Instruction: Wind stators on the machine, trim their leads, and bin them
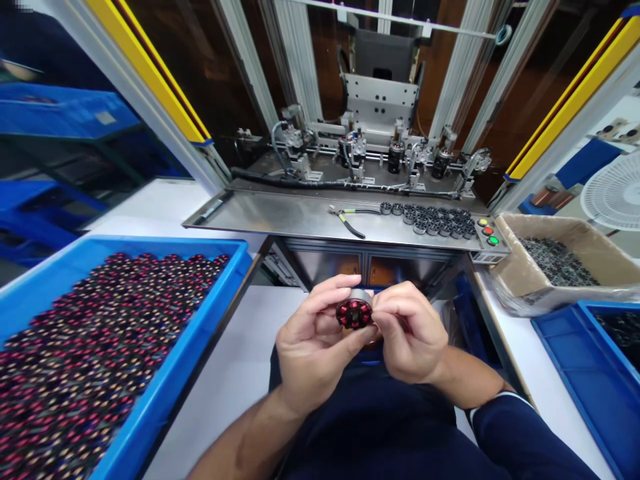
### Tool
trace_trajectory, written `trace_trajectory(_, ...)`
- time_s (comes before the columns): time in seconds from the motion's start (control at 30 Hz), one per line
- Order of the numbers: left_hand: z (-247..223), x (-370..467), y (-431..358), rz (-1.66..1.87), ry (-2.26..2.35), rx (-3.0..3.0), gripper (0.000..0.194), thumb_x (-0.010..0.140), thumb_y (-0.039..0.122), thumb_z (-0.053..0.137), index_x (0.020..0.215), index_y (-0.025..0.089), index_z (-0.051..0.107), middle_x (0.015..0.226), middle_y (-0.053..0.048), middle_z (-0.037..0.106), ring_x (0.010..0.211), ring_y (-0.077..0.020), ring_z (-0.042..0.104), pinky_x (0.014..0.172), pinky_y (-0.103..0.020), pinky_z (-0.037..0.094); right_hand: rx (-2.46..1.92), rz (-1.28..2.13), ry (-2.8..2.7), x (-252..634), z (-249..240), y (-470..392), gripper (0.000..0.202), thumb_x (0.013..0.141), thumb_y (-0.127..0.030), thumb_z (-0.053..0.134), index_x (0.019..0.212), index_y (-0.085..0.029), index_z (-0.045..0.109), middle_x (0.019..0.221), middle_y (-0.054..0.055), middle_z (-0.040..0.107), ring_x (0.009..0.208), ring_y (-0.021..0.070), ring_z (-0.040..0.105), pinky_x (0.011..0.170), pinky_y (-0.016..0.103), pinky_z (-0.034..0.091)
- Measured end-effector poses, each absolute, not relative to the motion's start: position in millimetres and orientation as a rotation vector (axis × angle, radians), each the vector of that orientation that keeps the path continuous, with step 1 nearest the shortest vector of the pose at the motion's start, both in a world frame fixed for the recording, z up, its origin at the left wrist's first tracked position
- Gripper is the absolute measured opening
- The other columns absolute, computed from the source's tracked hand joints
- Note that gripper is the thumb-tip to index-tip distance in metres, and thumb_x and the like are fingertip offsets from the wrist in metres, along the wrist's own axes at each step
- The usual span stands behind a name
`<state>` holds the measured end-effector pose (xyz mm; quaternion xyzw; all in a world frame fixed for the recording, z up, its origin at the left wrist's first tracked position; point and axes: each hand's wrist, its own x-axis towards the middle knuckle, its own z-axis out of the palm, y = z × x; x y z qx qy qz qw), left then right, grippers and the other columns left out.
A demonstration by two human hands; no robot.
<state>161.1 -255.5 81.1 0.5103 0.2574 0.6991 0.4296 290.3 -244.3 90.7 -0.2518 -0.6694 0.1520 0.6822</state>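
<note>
Close to my body I hold a round motor stator [354, 313] with red windings, black slots and a grey rim. My left hand [320, 340] is closed around it, thumb below and fingers along its far side. My right hand [407, 330] pinches at the stator's right edge with thumb and forefinger. Whatever small part those fingertips grip is too hidden to make out. At my left stands a blue bin [240, 257] filled with many similar red-wound stators [110, 347].
A metal ledge [250, 212] ahead carries cutting pliers [347, 220] and rows of dark stator cores [440, 220]. Behind it is a machine with several fixtures [355, 153]. Push buttons [488, 231], a cardboard box [520, 293] of parts and another blue bin [565, 353] are at right.
</note>
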Motion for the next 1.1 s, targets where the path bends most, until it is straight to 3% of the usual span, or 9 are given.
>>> trace_trajectory(0.13, 82, 151, -252, 1.537, 0.668, 1.199, 0.062, 0.065, 0.021, 0.095, 0.121, 0.028, 0.07, 0.114, -0.002, 0.077, 0.101, -0.0151, 0.076, 0.088, -0.018, 0.06, -0.558, 0.436, -1.536, 297, 93, -235, 0.011, 0.097, -0.016, 0.061, 0.087, -0.018, 0.066, 0.077, 0.004, 0.066, 0.07, 0.0149, 0.063, 0.064, 0.028, 0.056)
trace_trajectory(0.3, 85, 134, -251, 1.331, 0.685, 1.203, 0.032, 0.085, 0.034, 0.08, 0.114, 0.024, 0.072, 0.09, -0.002, 0.078, 0.073, -0.0105, 0.073, 0.066, -0.014, 0.059, -0.576, 0.628, -1.564, 303, 98, -226, 0.016, 0.096, -0.02, 0.063, 0.08, -0.018, 0.065, 0.074, 0.003, 0.064, 0.065, 0.0134, 0.063, 0.059, 0.026, 0.055)
trace_trajectory(0.43, 85, 133, -250, 1.265, 0.72, 1.086, 0.029, 0.087, 0.037, 0.077, 0.111, 0.021, 0.073, 0.087, -0.004, 0.078, 0.069, -0.015, 0.073, 0.057, -0.02, 0.06, -0.571, 0.709, -1.558, 304, 100, -224, 0.017, 0.096, -0.02, 0.063, 0.079, -0.017, 0.065, 0.074, 0.002, 0.064, 0.062, 0.0114, 0.061, 0.056, 0.024, 0.054)
trace_trajectory(0.8, 95, 140, -242, 1.182, 0.695, 0.96, 0.034, 0.077, 0.042, 0.084, 0.095, 0.014, 0.075, 0.07, -0.007, 0.075, 0.056, -0.0178, 0.07, 0.047, -0.023, 0.056, -0.616, 0.589, -1.644, 309, 102, -221, 0.016, 0.094, -0.016, 0.063, 0.079, -0.017, 0.063, 0.073, 0.001, 0.064, 0.064, 0.0114, 0.06, 0.061, 0.025, 0.052)
trace_trajectory(1.1, 91, 139, -241, 1.237, 0.644, 0.921, 0.035, 0.074, 0.026, 0.088, 0.106, 0.019, 0.077, 0.079, -0.005, 0.078, 0.06, -0.0161, 0.074, 0.051, -0.02, 0.061, -0.648, 0.398, -1.716, 310, 101, -224, 0.016, 0.094, -0.011, 0.063, 0.079, -0.016, 0.063, 0.073, 0.002, 0.065, 0.068, 0.0118, 0.062, 0.065, 0.024, 0.052)
